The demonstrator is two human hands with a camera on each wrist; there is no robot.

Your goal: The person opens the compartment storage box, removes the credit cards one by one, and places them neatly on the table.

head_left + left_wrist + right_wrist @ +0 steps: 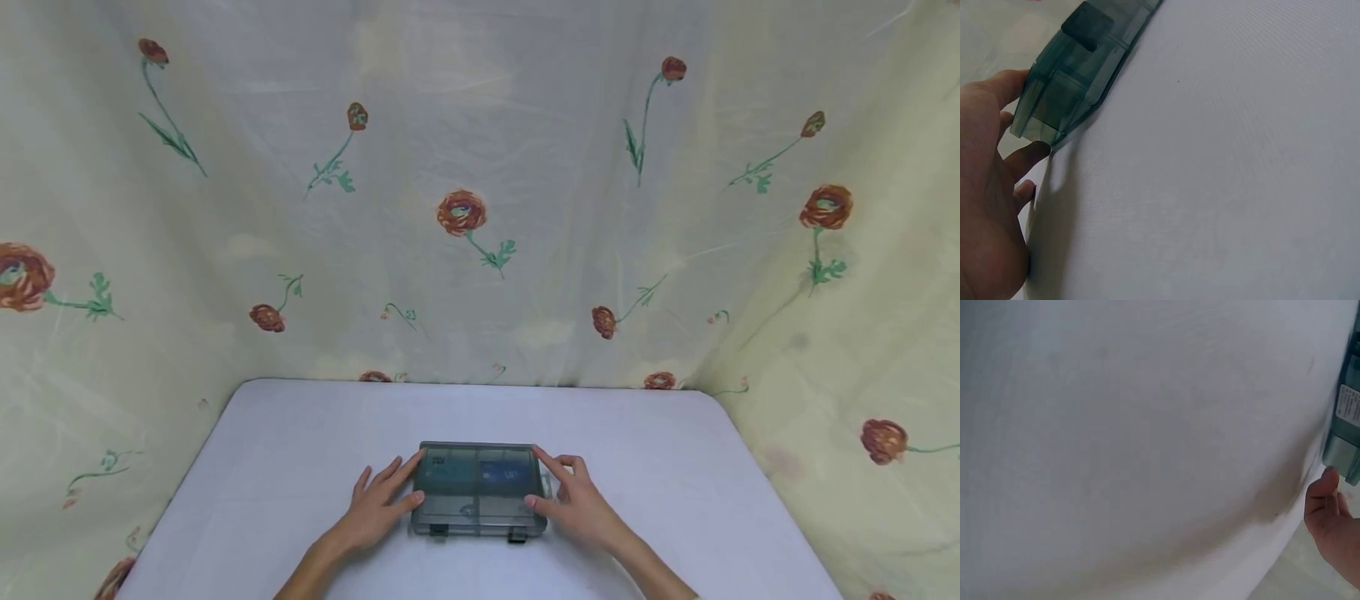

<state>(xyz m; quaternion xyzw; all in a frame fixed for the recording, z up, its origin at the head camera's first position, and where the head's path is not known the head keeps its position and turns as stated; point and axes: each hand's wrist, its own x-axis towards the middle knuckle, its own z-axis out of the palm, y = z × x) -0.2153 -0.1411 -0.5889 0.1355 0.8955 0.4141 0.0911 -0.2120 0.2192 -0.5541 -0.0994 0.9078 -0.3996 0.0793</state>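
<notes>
Case (480, 507): smoky see-thru, flat, lid shut; sits on surface (322, 433), approx. midway btwn its L & R edges, well apart from back edge. Long sides run approx. parallel to that edge.
L hand (375, 504): not clenched; thumb & index stretched out, touching case's L side, index up nr its back L corner, thumb farther fwd. Other fingers spread, off to the L.
R hand (581, 504): also not clenched; index reaches case's back R corner, thumb tip at R part of lid nr front. Other fingers bent, just beside R side.
Inside: teal item (450, 473) at back L, blue item (507, 473) w/ pale lettering at back R, too blurry to read; divider btwn them.
Latches (439, 529): 2, dark, on case's front side, 1 nr each end; can't tell if fastened.
Sticker (1349, 404): white, w/ fine print, on case, seen in R wrist view; too small to read.
Curtain (540, 250): pale, w/ red-brown flowers & green stems, behind surface's back edge & along both sides.
</notes>
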